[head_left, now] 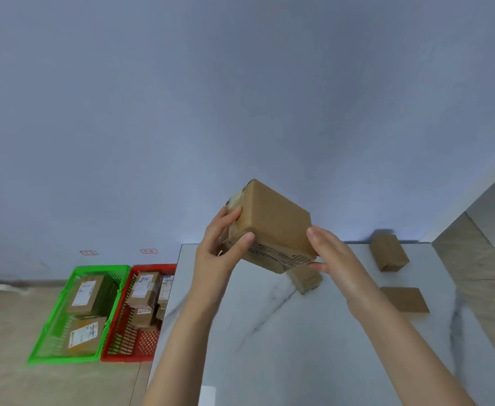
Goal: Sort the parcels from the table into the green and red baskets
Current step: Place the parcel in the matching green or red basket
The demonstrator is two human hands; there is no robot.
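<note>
Cardboard, matte brown and box-shaped, the held parcel [272,227] tilts above the marble-patterned table [269,332]. The left hand [220,247] grips its taped end and the right hand [331,253] its lower right corner. Both lattice plastic baskets lie on the floor, down and left of it, nearer the left hand: red basket [152,266] just beside the table, green basket [102,267] beyond. Other parcels [388,252] remain on the table.

Nothing is legible. The white labels [84,292] on the parcels [98,288], two red-framed wall signs [89,252] (small, far off) and the print [281,254] on the held box [275,218] are all blurred.
</note>
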